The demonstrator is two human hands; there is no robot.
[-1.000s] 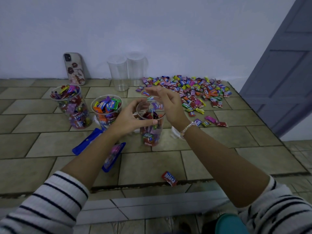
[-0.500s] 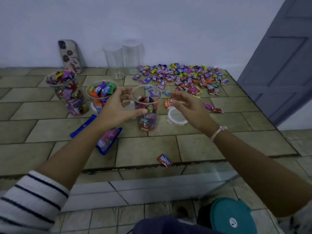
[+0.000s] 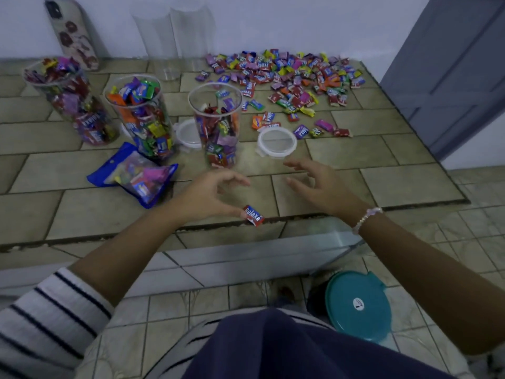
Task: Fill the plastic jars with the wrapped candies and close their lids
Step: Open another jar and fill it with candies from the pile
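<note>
A clear plastic jar (image 3: 216,124), partly filled with wrapped candies, stands open on the tiled ledge. Left of it stand two fuller open jars (image 3: 142,116) (image 3: 68,102). A pile of loose wrapped candies (image 3: 287,75) lies at the back right. One red candy (image 3: 253,215) lies at the ledge's front edge. My left hand (image 3: 207,192) hovers by it with loosely spread fingers, its thumb tip touching the wrapper. My right hand (image 3: 314,181) hangs relaxed and empty just in front of a white lid (image 3: 276,142). A second lid (image 3: 187,134) lies between the jars.
Two empty clear jars (image 3: 175,39) and a phone (image 3: 72,31) stand against the back wall. A blue candy bag (image 3: 134,176) lies left of my left hand. A teal round lid (image 3: 358,305) sits on the floor below, and a grey door (image 3: 451,64) is to the right.
Both hands have left the partly filled jar and drawn back toward the front edge. My left hand has come down beside the lone red candy. The view has tilted downward.
</note>
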